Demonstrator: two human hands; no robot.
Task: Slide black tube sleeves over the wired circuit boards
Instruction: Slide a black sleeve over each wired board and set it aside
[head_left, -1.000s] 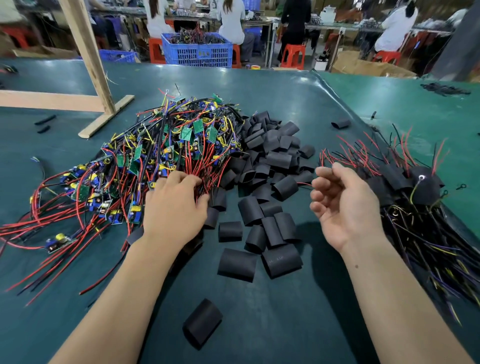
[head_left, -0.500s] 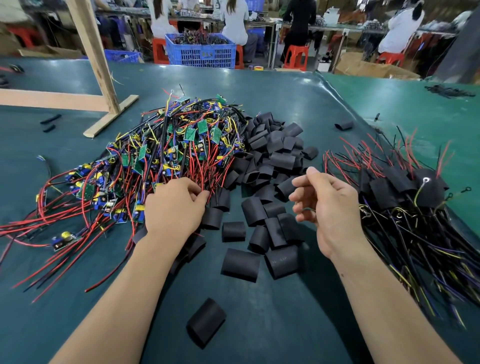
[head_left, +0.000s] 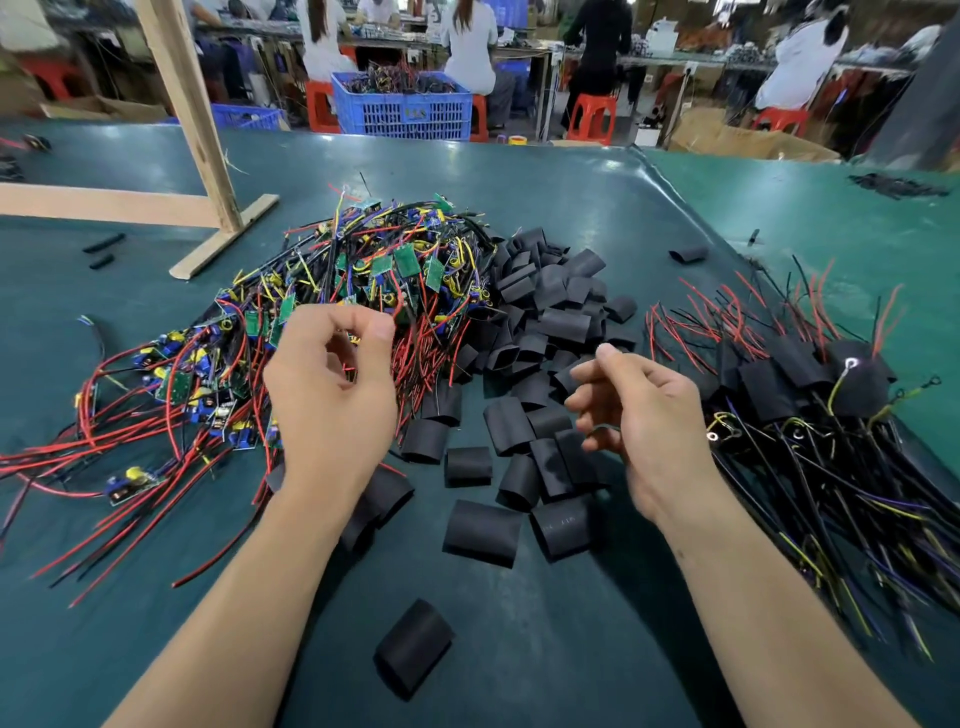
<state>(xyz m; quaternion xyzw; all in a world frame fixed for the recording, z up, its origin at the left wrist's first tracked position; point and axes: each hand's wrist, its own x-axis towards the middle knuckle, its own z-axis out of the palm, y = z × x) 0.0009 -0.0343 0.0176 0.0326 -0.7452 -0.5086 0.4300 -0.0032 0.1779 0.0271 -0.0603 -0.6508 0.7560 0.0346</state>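
1. Lone black sleeve (head_left: 413, 647), nearest item, lying flat on the green tabletop (head_left: 545, 649) between the two forearms, untouched.
2. Right hand (head_left: 636, 431), lower right of centre. It has drifted from beside the finished bundle to above the loose sleeves over the last second. Fingers loosely curled, index tip raised; it holds nothing visible and hovers over the sleeves, apparently without touching them.
3. Left hand (head_left: 332, 395), lower left of centre. A second ago it lay pressed into the wire heap; now it is lifted, palm turned inward, thumb and forefinger brought close at the edge of the heap. Whether a wire is pinched between them cannot be told; the fingertips are blurred.
4. Judgement on items 2 and 3: one piece seems just delivered, the next pick beginning, left for a board, right for a sleeve.
5. Loose black sleeves (head_left: 540, 332), a scattered pile at centre, running from just beyond the hands back to mid-tabletop.
6. Unsleeved circuit boards (head_left: 363, 280), a large tangle of green boards with red, black and yellow leads, left of the sleeves and touching them.
7. Sleeved boards (head_left: 810, 384), stacked at right, leads trailing toward the near edge.
8. Wooden post (head_left: 182, 104), far left.
9. Blue crate (head_left: 402, 104), beyond the tabletop, beside seated workers.
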